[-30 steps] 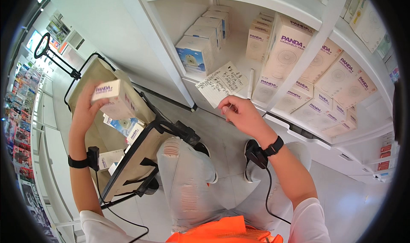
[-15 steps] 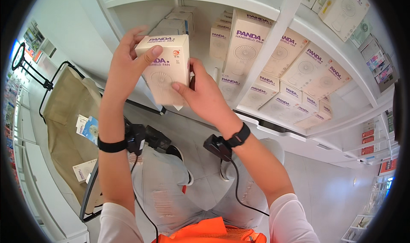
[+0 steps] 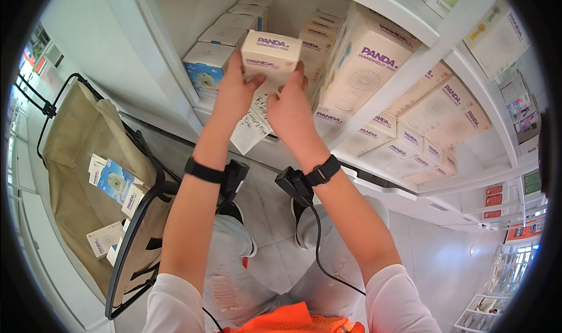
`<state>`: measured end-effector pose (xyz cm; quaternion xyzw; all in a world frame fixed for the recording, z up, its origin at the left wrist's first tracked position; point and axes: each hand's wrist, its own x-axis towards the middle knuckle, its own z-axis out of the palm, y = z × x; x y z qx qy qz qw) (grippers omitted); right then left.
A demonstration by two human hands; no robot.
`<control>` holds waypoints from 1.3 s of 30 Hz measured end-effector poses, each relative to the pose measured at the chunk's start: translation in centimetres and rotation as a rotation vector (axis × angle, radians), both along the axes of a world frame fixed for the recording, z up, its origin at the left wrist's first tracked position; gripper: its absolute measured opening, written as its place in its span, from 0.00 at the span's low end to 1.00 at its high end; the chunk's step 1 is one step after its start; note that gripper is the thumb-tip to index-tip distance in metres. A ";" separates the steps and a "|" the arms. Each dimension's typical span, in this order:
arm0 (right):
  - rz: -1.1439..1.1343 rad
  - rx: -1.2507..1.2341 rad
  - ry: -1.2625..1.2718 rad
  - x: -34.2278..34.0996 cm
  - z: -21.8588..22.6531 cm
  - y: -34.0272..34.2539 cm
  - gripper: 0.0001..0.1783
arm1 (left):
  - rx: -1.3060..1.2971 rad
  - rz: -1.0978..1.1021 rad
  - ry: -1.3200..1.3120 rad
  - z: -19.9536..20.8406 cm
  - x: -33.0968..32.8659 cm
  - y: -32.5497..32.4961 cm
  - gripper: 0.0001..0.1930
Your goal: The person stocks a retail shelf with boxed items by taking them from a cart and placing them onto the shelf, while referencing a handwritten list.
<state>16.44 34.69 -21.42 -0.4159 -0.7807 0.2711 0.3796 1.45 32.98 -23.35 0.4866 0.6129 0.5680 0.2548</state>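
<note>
A white handheld fan box (image 3: pixel 271 63) with purple print is gripped between my two hands at the front of the shelf compartment. My left hand (image 3: pixel 235 93) closes on its left side, fingers mostly hidden behind it. On the lower right side, my right hand (image 3: pixel 291 107) is closed on the box too. A paper slip (image 3: pixel 253 128) with handwriting hangs below the box between my hands; whether the right hand pinches it, I cannot tell. Left of the box stands a row of white and blue boxes (image 3: pixel 209 60), and to its right a row of similar fan boxes (image 3: pixel 316 46).
A large fan box (image 3: pixel 369 69) stands beside a white shelf divider (image 3: pixel 404 66). More fan boxes (image 3: pixel 436 113) are stacked beyond it. At the left is a beige fabric cart (image 3: pixel 73 175) with a black frame, holding several small boxes (image 3: pixel 111 178).
Both hands have carried the fan box right and forward into the shelf compartment, tilting it so its top shows. The handwritten slip has come into fuller view, and the head view has shifted.
</note>
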 end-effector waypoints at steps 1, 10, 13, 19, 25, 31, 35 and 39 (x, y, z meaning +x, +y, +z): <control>0.003 0.001 -0.002 -0.2 -0.2 0.6 0.41 | -0.006 0.061 0.016 -0.3 0.2 1.0 0.33; 0.049 -0.263 0.090 -0.3 -1.9 1.3 0.45 | -0.038 0.079 0.182 -5.9 0.4 9.4 0.30; 0.112 -0.183 0.131 0.4 -1.9 0.6 0.42 | -0.013 -0.001 0.128 -6.5 1.0 11.1 0.29; 0.101 -0.272 0.173 1.3 -3.0 1.7 0.39 | 0.041 -0.002 0.098 -8.2 3.2 13.1 0.29; 0.034 -0.198 0.087 1.5 -3.5 1.8 0.42 | 0.054 -0.162 0.032 -9.7 2.0 14.3 0.26; 0.053 -0.201 0.022 2.1 -3.8 0.8 0.41 | -0.007 -0.369 0.107 -10.5 0.4 14.3 0.25; 0.109 -0.255 -0.106 2.0 -5.6 -0.8 0.39 | -0.075 -0.349 0.229 -9.9 -2.5 12.8 0.26; 0.124 -0.218 -0.224 2.3 -8.7 -0.3 0.39 | -0.392 -0.234 0.536 -4.4 -0.2 8.7 0.20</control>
